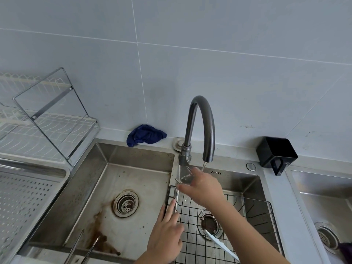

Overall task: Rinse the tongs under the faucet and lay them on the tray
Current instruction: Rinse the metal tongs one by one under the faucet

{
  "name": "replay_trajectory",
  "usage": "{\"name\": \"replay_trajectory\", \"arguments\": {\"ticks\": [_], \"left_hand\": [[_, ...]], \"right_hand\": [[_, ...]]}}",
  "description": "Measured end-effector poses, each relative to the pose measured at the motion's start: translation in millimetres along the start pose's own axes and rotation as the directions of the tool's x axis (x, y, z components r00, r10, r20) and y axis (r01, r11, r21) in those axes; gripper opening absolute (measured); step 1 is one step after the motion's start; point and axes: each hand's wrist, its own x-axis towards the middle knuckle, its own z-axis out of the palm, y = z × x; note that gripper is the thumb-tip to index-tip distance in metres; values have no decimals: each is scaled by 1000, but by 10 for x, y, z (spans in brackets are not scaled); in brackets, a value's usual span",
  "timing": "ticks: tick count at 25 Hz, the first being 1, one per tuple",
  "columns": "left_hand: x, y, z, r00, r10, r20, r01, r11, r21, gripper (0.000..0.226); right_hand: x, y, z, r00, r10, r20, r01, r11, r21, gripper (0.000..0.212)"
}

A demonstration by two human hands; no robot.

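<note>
Tongs (74, 246): they lie in the basin well below and to the left of the faucet (200, 100), with neither hand on them

Long axis: it runs diagonally, with the two tips up and toward the faucet; the joined end drops away from the faucet and out of view

Arms: they are sprung apart, so the tool rests open

Handling: we judge them bare metal, so light and stiff, and probably slick since that basin looks wet

Where to hold: we would take them around both arms about midway along, squeezing them together so they cannot splay or twist

Left hand (165, 233): it is below the faucet with fingers loosely apart and the forefinger stretched up toward the spout; we see it closed on nothing

Right hand (202, 189): it is directly under the faucet in the running water, fingers spread and empty as far as we can tell; a glint between the hands is too unclear to name

Tray (28, 206): the perforated steel one sits far left of the faucet, beyond the tongs

Stage: we judge the rinse not yet begun
</note>
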Motion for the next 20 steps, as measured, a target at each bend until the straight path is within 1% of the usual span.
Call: {"name": "replay_trajectory", "arguments": {"ticks": [1,3,5,7,8,11,13,14,15,16,18,20], "left_hand": [[2,-5,13,1000,-2,-5,2,1000,5,13],[11,-6,57,999,2,-35,-2,1000,0,9],[5,-16,77,998,4,-68,-4,1000,0,9],[5,-20,97,997,11,-80,-12,1000,-6,11],[6,-20,102,996,12,-83,-13,1000,-8,14],[14,-24,108,995,-3,-102,2,1000,-10,19],[13,-20,123,995,-21,-94,20,1000,-18,14],[13,-20,124,996,-28,-83,26,999,-23,11],[20,-15,122,997,-32,-74,30,999,-29,9],[23,-10,121,997,-35,-70,33,999,-32,7],[27,-1,120,997,-43,-70,40,999,-34,8],[17,3,123,996,-51,-69,49,998,-32,8]], "right_hand": [[-1,28,-9,1000,11,-28,-11,1000,28,65],[43,76,-48,993,93,-71,-84,990,115,64],[100,71,-34,989,142,-47,-134,980,150,71],[126,16,13,989,147,-13,-142,976,164,79],[126,-8,17,987,160,8,-158,961,227,80],[146,81,-42,964,264,42,-249,832,495,78],[106,183,-43,941,337,42,-291,738,609,71],[67,208,-6,940,337,46,-287,712,641,65],[27,207,40,952,301,48,-259,716,648,56],[-1,181,92,969,242,48,-217,742,635,48],[2,90,140,990,137,26,-124,783,609,44],[57,19,99,994,108,-17,-72,764,642,42]]}}
